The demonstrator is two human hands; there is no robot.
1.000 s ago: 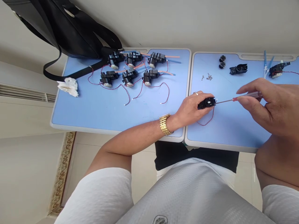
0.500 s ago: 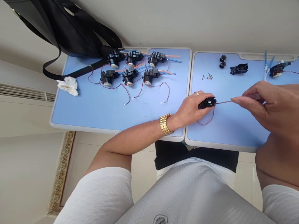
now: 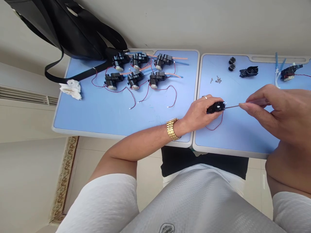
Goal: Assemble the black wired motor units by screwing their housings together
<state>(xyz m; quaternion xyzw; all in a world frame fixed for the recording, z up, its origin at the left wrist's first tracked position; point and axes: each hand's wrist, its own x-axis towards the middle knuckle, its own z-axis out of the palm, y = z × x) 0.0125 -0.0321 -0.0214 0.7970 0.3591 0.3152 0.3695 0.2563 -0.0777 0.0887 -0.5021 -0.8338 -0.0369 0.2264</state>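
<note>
My left hand (image 3: 200, 113) grips a small black motor part (image 3: 215, 107) on the right blue table (image 3: 238, 136); a thin red wire (image 3: 215, 127) loops from the part. My right hand (image 3: 279, 111) pinches a slim screwdriver (image 3: 234, 106), whose metal tip touches the part's right end. A gold watch (image 3: 172, 129) is on my left wrist and a ring on one finger.
Several finished black motor units (image 3: 137, 69) with red wires and blue tubes lie on the left table (image 3: 97, 110). Loose screws (image 3: 217, 79), two black caps (image 3: 231, 63), a black housing (image 3: 248, 71) and another unit (image 3: 289, 72) sit at the back right. A black bag (image 3: 70, 29) and crumpled tissue (image 3: 70, 89) are at the left.
My right fingers have slid left along the screwdriver, covering its red collar. The left hand and the part have stayed in place.
</note>
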